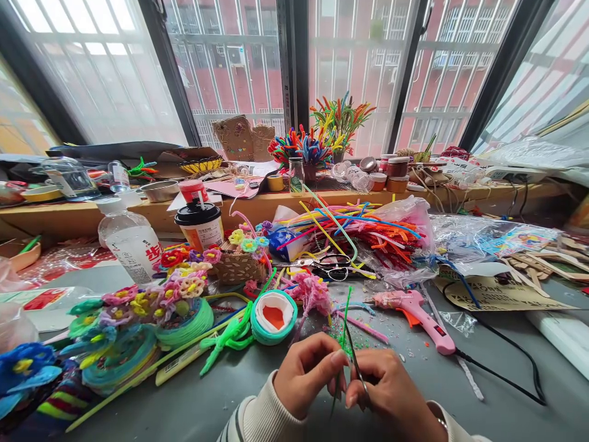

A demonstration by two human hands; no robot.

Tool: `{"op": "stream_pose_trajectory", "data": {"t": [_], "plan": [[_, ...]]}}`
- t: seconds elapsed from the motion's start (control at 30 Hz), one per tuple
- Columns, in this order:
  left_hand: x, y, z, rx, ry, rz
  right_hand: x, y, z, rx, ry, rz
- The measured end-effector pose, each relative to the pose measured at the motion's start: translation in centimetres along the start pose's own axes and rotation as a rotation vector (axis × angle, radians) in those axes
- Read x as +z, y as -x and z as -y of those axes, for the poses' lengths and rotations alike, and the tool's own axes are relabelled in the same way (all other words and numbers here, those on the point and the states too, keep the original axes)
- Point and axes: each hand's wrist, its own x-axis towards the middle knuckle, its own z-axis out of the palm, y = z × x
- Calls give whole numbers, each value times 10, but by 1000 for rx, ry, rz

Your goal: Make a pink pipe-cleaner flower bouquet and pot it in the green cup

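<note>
Near the front of the grey table, my left hand [310, 374] pinches a thin green pipe cleaner [346, 316], which stands nearly upright. My right hand [391, 387] is closed around a pair of scissors [355, 359]. The dark blades point up and lie right beside the green stem; whether they touch it I cannot tell. Green bits lie scattered on the table behind my fingers. Just beyond are a pink fuzzy bundle [310, 293] and a teal-rimmed round holder [274, 317]. A pink glue gun [416, 316] lies to the right of my hands.
Pipe-cleaner flowers [161, 291] crowd the left side. A heap of coloured pipe cleaners [381, 230] lies at the back, with black-handled scissors [331, 268] before it. A water bottle [129, 239] and a lidded cup [200, 225] stand behind. The glue gun's black cord [501, 383] curves at right.
</note>
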Motion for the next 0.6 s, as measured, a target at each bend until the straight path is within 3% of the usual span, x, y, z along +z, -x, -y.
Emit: {"op": "stream_pose_trajectory", "data": {"t": [0.4,0.6], "plan": [[4,1,-4,9,47,-103,-2,1,19,-23,-192,120],[4,0,0,5,60,-93,-3,-1,20,-20,-214,132]]}}
